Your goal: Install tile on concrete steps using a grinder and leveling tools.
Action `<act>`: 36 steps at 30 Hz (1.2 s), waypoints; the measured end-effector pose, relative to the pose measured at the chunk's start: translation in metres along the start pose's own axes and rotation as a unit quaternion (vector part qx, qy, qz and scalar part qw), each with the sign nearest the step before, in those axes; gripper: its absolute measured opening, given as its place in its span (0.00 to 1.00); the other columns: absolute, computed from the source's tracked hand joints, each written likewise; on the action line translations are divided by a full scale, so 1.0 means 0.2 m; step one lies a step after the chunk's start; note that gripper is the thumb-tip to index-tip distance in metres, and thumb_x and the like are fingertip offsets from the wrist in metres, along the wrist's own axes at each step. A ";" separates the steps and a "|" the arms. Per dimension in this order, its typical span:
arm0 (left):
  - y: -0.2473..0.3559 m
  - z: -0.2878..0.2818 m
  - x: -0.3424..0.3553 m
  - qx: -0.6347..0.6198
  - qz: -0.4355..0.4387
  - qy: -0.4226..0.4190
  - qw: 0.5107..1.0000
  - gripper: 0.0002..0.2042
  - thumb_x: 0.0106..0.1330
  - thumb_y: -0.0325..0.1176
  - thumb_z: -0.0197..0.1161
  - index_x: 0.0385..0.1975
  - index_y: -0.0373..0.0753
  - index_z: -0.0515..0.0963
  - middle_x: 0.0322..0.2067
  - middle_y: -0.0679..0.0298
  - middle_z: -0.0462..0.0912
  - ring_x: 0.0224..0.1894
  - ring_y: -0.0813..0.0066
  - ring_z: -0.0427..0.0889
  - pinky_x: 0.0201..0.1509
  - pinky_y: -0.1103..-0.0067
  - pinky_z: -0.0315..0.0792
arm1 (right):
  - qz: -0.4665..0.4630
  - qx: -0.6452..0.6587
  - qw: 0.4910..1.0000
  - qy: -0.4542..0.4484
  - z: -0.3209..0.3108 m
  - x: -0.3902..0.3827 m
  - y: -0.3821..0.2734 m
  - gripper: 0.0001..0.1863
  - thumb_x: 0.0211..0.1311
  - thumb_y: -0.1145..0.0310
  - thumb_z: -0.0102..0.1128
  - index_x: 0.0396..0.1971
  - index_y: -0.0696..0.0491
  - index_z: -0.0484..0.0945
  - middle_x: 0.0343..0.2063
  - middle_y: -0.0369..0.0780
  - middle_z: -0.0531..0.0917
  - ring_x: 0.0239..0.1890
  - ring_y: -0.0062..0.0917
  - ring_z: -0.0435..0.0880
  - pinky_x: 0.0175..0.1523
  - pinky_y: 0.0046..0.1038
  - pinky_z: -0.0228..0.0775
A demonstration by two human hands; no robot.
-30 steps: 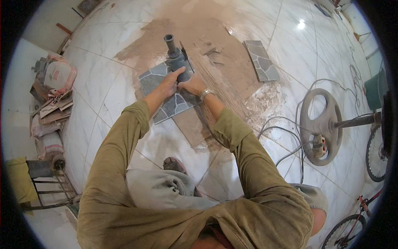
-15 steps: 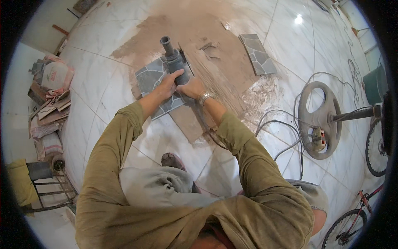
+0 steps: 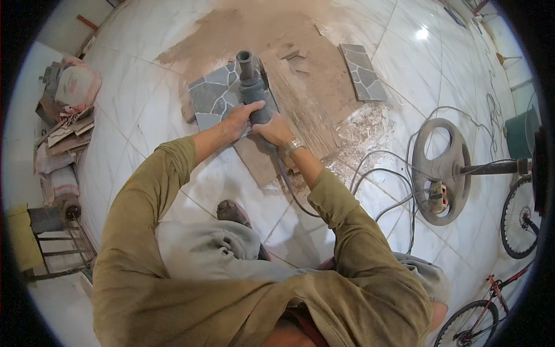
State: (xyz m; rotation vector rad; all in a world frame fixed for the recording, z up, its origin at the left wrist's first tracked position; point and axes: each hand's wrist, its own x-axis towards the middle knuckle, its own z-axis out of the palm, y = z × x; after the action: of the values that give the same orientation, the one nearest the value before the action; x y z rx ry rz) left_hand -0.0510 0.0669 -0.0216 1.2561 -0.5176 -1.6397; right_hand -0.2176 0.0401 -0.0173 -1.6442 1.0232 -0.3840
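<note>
My left hand point(image 3: 240, 120) and my right hand point(image 3: 270, 127) both grip a dark grey cylindrical power tool point(image 3: 252, 87), its hollow neck pointing up and a thin dark disc-like edge at its right side. The tool is over a grey stone-pattern tile point(image 3: 212, 92) with white joint lines. Beneath and beside that tile lie dusty brown boards point(image 3: 295, 98), partly hidden by my hands. A dark cord point(image 3: 292, 188) runs from the tool past my right forearm. A second patterned tile point(image 3: 361, 72) lies to the right.
Brown dust point(image 3: 231, 26) covers the floor ahead. On the right are a heavy round base point(image 3: 428, 202) with a post and power strip, loose cables, a green bucket point(image 3: 517, 130) and bicycles point(image 3: 468, 324). On the left sit stacked sacks point(image 3: 78, 87), scraps and a metal frame point(image 3: 58, 253).
The tool and both my hands have shifted slightly to the right relative to the tile under them. My grip is unchanged.
</note>
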 end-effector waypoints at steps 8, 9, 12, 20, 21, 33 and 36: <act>-0.08 0.07 -0.09 0.003 -0.027 -0.001 1.000 0.20 0.66 0.37 0.67 0.52 0.34 0.74 0.48 0.59 0.83 0.50 0.69 0.83 0.58 0.73 0.77 | 0.021 -0.073 0.995 0.064 0.02 -0.15 0.04 0.29 0.38 0.52 0.70 0.37 0.61 0.82 0.33 0.52 0.86 0.38 0.42 0.87 0.46 0.39 0.76; -0.08 0.07 -0.11 -0.002 -0.026 0.001 1.000 0.20 0.66 0.37 0.67 0.52 0.34 0.74 0.48 0.59 0.83 0.50 0.69 0.83 0.58 0.73 0.77 | 0.021 -0.076 0.995 0.060 0.01 -0.18 0.03 0.29 0.38 0.52 0.70 0.37 0.61 0.82 0.33 0.52 0.86 0.38 0.42 0.87 0.46 0.39 0.76; -0.10 0.09 -0.16 0.014 -0.029 0.000 0.999 0.21 0.65 0.38 0.68 0.53 0.33 0.74 0.48 0.59 0.83 0.50 0.69 0.83 0.59 0.72 0.76 | -0.001 -0.027 0.999 0.038 0.01 -0.25 0.02 0.29 0.38 0.52 0.70 0.37 0.60 0.83 0.32 0.51 0.86 0.37 0.41 0.87 0.46 0.38 0.76; -0.14 0.16 -0.27 -0.012 -0.056 -0.029 0.998 0.22 0.65 0.39 0.68 0.55 0.36 0.74 0.50 0.61 0.82 0.51 0.70 0.82 0.60 0.72 0.74 | 0.000 -0.019 0.999 0.034 0.04 -0.31 0.16 0.38 0.38 0.53 0.72 0.51 0.60 0.75 0.40 0.54 0.84 0.45 0.47 0.85 0.51 0.40 0.75; -0.14 0.18 -0.28 -0.015 -0.057 -0.030 0.998 0.22 0.65 0.39 0.68 0.55 0.36 0.74 0.50 0.61 0.82 0.51 0.70 0.82 0.60 0.72 0.74 | 0.002 -0.022 0.999 0.033 0.03 -0.33 0.15 0.38 0.38 0.53 0.72 0.51 0.60 0.75 0.40 0.54 0.84 0.45 0.47 0.85 0.51 0.40 0.75; -0.19 0.22 -0.35 0.010 -0.102 -0.016 0.995 0.20 0.66 0.35 0.67 0.55 0.37 0.74 0.48 0.60 0.81 0.51 0.68 0.82 0.60 0.71 0.75 | 0.040 -0.015 0.999 0.034 0.02 -0.49 0.09 0.35 0.37 0.57 0.72 0.48 0.60 0.77 0.39 0.55 0.85 0.44 0.48 0.85 0.49 0.41 0.76; -0.22 0.20 -0.36 0.020 -0.090 -0.022 0.995 0.20 0.66 0.35 0.67 0.55 0.36 0.74 0.48 0.60 0.81 0.50 0.68 0.82 0.59 0.70 0.75 | 0.035 -0.010 0.999 0.036 0.03 -0.52 0.10 0.34 0.38 0.59 0.72 0.47 0.60 0.76 0.38 0.54 0.85 0.42 0.48 0.85 0.48 0.42 0.75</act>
State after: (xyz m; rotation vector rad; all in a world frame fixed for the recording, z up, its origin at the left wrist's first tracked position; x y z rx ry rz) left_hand -0.1063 0.1403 -0.0052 1.3321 -0.4772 -1.8183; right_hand -0.2810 0.1260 -0.0106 -1.6175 1.1373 -0.3899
